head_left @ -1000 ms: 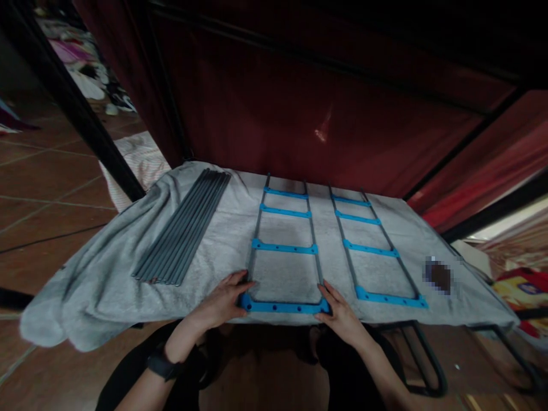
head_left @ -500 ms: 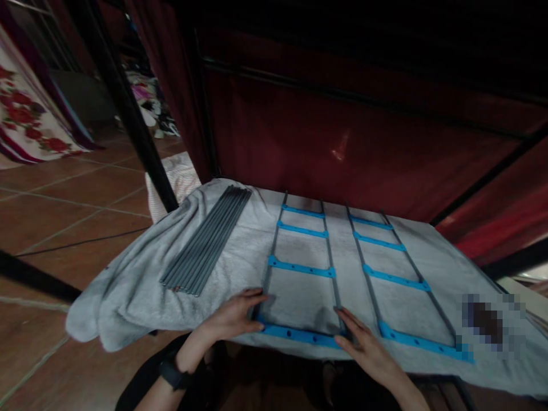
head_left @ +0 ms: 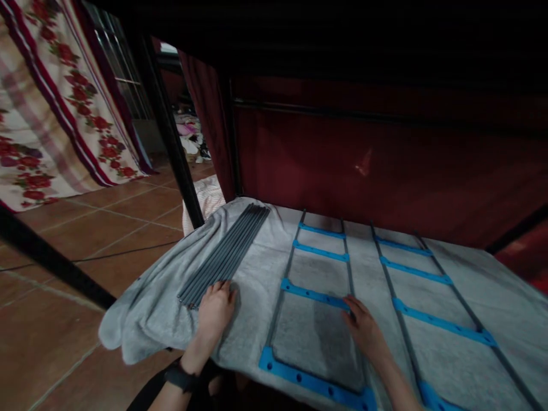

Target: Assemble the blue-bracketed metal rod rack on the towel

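Grey rods [head_left: 229, 254]: your left hand's [head_left: 216, 306] at their near ends. Your right hand's [head_left: 365, 331] beside the left blue-runged frame [head_left: 314, 294]. Can't tell either grip.

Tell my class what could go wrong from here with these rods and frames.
The gray rods lie side by side with no tie showing, so the left hand at their near end might scatter them. The right hand, at one side of the left frame, could nudge it askew. Its front bar lies near the blanket's edge, so it might slip off.
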Tool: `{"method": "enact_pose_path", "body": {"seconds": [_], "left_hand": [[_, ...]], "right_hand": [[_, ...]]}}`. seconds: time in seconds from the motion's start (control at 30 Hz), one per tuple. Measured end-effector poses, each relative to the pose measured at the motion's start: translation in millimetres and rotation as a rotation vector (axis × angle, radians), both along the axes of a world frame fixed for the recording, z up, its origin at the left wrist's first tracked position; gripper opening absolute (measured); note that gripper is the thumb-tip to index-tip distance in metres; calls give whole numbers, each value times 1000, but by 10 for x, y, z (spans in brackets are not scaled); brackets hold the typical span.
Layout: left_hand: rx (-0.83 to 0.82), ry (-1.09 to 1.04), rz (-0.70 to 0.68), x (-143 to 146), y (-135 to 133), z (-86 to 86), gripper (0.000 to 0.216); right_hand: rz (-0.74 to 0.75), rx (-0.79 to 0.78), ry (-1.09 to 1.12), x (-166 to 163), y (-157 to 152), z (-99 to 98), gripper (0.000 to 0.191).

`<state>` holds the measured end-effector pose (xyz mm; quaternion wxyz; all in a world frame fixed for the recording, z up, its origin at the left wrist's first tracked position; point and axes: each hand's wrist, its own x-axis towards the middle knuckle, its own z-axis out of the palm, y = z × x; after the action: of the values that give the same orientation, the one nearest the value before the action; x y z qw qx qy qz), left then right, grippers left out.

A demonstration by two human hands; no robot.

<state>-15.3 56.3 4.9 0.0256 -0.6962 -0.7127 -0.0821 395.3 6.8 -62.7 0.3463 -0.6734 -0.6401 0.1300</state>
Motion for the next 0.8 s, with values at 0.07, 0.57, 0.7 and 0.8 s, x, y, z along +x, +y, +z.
{"method": "enact_pose_path", "body": {"seconds": [0.07,0.57,0.7,0.8], "left_hand": [[-11,77,19,43,23,-10,40],[-33,237,115,248,262,-59,41],[-17,89,171,234,344,-26,40],[-63,-243,244,201,424,44,36]], "right_hand": [[-24,17,-34,19,9,-37,43],[-77,-17,-97,121,-8,-32,40],[-101,25,-78,190,11,-94,39],[-105,51,-76,211,25,-127,40]]}}
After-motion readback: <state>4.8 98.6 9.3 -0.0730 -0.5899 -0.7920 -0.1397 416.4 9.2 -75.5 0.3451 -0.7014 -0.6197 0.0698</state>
